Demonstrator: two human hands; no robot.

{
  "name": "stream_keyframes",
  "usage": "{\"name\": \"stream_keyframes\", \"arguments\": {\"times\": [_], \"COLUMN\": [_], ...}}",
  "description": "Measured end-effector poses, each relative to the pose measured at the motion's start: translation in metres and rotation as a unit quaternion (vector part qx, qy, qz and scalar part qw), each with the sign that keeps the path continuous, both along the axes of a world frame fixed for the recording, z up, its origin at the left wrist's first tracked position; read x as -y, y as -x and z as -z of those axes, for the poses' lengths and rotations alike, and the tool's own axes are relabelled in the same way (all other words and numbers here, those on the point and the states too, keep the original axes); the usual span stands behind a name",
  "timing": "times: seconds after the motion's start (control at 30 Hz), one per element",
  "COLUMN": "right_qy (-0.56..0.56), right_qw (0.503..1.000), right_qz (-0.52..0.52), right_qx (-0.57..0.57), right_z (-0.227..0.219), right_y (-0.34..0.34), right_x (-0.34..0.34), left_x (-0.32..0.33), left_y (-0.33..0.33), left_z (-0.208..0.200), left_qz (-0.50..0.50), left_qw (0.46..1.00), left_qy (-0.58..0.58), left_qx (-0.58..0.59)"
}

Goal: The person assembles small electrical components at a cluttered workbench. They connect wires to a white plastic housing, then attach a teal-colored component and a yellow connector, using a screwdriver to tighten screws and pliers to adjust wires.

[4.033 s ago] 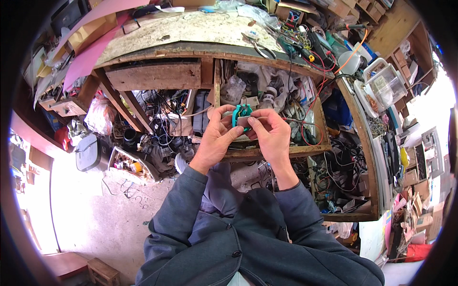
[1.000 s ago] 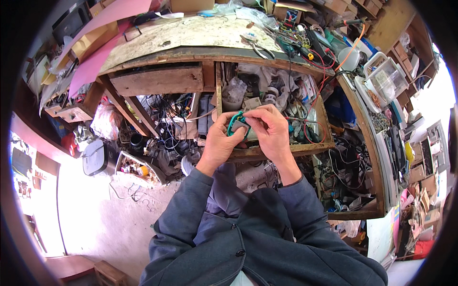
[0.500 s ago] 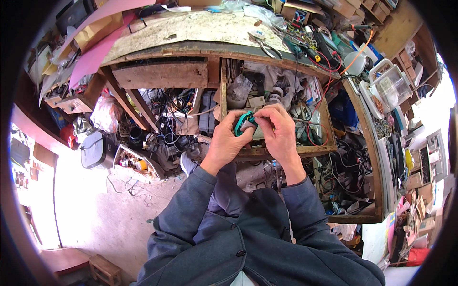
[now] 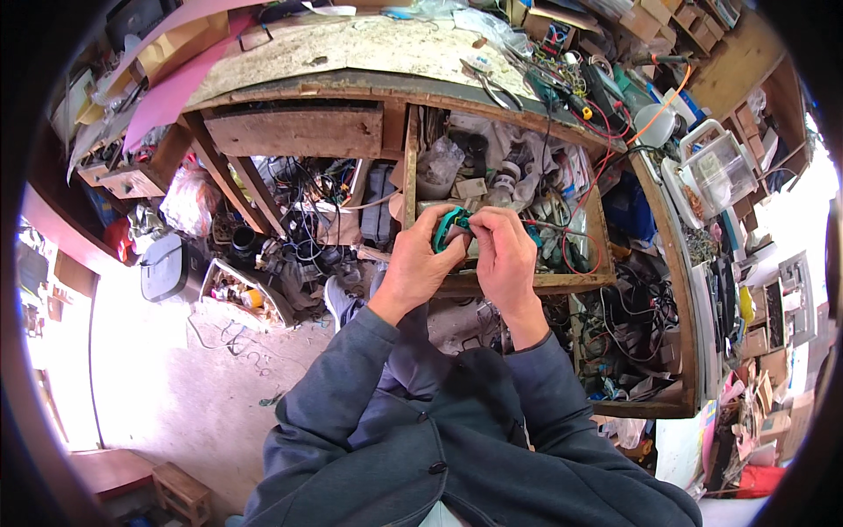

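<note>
Green casing (image 4: 449,226), up over open drawer (image 4: 566,282), prob. light, stiff plastic w/ fragile innards, best held by outer rim; L hand (image 4: 416,268) fingers clamped on it, R hand (image 4: 507,252) fingers at R edge, can't tell if gripping.

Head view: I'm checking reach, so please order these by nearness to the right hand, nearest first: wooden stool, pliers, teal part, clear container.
From the right hand:
1. Teal part, just left of it
2. Pliers, on the bench top ahead
3. Clear container, off to the right
4. Wooden stool, lower left
</note>
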State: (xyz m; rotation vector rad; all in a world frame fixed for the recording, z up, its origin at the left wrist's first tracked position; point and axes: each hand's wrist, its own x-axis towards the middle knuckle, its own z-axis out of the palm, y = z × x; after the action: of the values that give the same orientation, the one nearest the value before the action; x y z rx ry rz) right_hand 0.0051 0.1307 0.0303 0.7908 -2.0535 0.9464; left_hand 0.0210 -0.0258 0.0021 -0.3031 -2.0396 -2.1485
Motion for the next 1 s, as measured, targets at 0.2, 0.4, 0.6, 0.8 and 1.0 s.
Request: {"name": "stream_keyframes", "arguments": {"times": [0.2,0.4,0.6,0.8,1.0], "right_qy": [0.091,0.174,0.226,0.231,0.118], "right_qw": [0.991,0.965,0.933,0.946,0.987], "right_qz": [-0.029,-0.082,-0.081,-0.044,0.012], "right_qx": [0.090,0.176,0.267,0.222,0.105], "right_z": [0.005,0.009,0.005,0.002,-0.005], "right_y": [-0.001,0.003,-0.003,-0.012,-0.018], "right_x": [0.003,0.004,0.004,0.012,0.016], "left_x": [0.002,-0.001,0.000,-0.002,-0.003], "left_y": [-0.002,-0.001,-0.002,-0.008,-0.012], "left_z": [0.000,0.006,0.006,0.002,-0.001], "left_qz": [0.011,0.040,-0.015,-0.078,-0.099], "left_qw": [1.000,0.991,0.997,0.997,0.994], "left_qy": [-0.019,-0.125,-0.072,0.008,0.035], "left_qx": [-0.001,0.030,0.016,-0.021,-0.044]}}
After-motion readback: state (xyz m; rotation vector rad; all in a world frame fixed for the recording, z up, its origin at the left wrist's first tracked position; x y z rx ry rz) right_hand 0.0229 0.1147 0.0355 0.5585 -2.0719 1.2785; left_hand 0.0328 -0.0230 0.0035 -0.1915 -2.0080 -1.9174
